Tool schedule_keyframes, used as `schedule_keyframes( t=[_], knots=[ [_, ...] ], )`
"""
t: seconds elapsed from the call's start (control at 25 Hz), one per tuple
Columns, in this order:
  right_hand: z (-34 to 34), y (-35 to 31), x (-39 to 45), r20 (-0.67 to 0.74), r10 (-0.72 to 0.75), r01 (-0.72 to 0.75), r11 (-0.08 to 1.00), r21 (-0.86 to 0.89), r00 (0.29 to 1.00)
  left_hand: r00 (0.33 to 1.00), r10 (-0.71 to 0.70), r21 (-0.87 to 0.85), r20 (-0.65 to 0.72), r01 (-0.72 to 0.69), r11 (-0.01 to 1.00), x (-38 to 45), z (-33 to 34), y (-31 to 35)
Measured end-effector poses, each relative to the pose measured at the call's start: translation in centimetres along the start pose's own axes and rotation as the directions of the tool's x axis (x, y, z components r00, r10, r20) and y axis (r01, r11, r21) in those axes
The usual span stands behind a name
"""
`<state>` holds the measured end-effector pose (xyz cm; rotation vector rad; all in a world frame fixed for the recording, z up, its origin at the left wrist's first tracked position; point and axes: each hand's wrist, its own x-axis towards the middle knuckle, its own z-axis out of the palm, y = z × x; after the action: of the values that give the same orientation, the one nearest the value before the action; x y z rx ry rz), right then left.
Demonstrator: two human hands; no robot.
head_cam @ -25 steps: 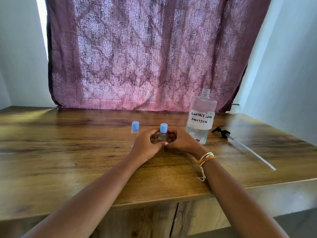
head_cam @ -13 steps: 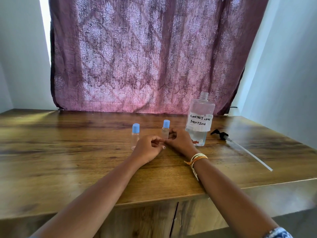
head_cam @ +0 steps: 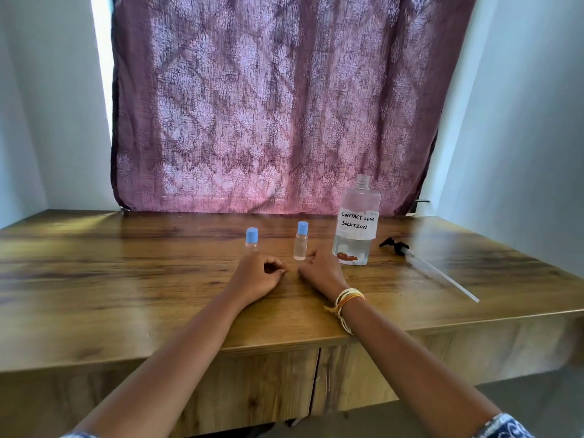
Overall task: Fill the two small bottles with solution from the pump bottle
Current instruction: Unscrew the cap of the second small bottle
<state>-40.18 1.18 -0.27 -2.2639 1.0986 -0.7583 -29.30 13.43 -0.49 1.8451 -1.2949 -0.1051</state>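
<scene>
Two small clear bottles with blue caps stand upright near the middle of the wooden table (head_cam: 94,279), set side by side and apart from each other. The left small bottle (head_cam: 252,240) is partly hidden behind the left hand (head_cam: 257,276); its lower body is out of sight. The right small bottle (head_cam: 301,241) stands in full view, cap on, just beyond the right hand (head_cam: 320,270). The pump bottle (head_cam: 357,230) stands upright to the right of it, toward the table's back edge, its neck uncapped, with a white label hand-lettered "CONTACT LENS SOLUTION" and clear liquid low in the body. The pump head (head_cam: 423,265), black with a long clear tube, lies flat on the table farther right, the tube running toward the front right corner. Both hands rest on the tabletop near the front-centre, close together but not touching. Left hand: fingers loosely curled, holding nothing, just in front of the left bottle. Right hand: fingers relaxed, tips near the base of the right bottle; cannot tell whether they touch it. Wrist bands (head_cam: 346,300), yellow and orange threads, circle the right wrist. A patterned purple curtain (head_cam: 268,105) hangs behind the table's back edge, between pale walls.
</scene>
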Motion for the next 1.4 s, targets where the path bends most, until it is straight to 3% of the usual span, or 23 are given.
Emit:
schedule_keyframes(
  t=[0.12,0.32,0.4,0.52,0.68,0.76,0.96,1.4],
  knots=[
    [1.5,-0.7,-2.0,-0.021,-0.189,0.174,0.936,-0.305,0.982,0.996,-0.030,0.016,-0.081,0.031,0.999,-0.9,-0.8,-0.4],
    [2.2,-2.4,-2.6,0.011,-0.333,0.333,0.941,-0.051,0.943,0.897,-0.201,-0.060,-0.393,0.193,0.979,-1.3,-1.8,-1.5],
    [2.3,-3.5,-1.8,-0.038,-0.337,0.339,0.940,0.045,0.941,0.847,-0.296,-0.151,-0.442,0.255,0.955,-0.6,-2.3,-2.0],
    [2.5,-5.1,-0.3,-0.107,-0.314,0.330,0.926,0.183,0.943,0.867,-0.381,-0.251,-0.321,0.311,0.917,0.5,-2.9,-2.6],
    [2.9,-6.5,1.3,-0.047,-0.329,0.321,0.865,0.386,0.943,0.949,-0.279,-0.197,-0.149,0.248,0.948,1.3,-2.6,-2.7],
    [3.4,-6.6,1.8,-0.041,-0.380,0.365,0.845,0.392,0.924,0.963,-0.258,-0.226,-0.080,0.234,0.945,1.6,-3.0,-2.9],
    [3.9,-5.8,2.2,-0.084,-0.400,0.388,0.783,0.487,0.913,0.978,-0.199,-0.304,-0.068,0.170,0.937,2.6,-2.9,-4.8],
    [2.6,-5.4,1.8,-0.018,-0.415,0.352,0.747,0.564,0.910,0.996,-0.072,-0.238,-0.044,0.060,0.969,2.2,-3.0,-4.8]
  ],
)
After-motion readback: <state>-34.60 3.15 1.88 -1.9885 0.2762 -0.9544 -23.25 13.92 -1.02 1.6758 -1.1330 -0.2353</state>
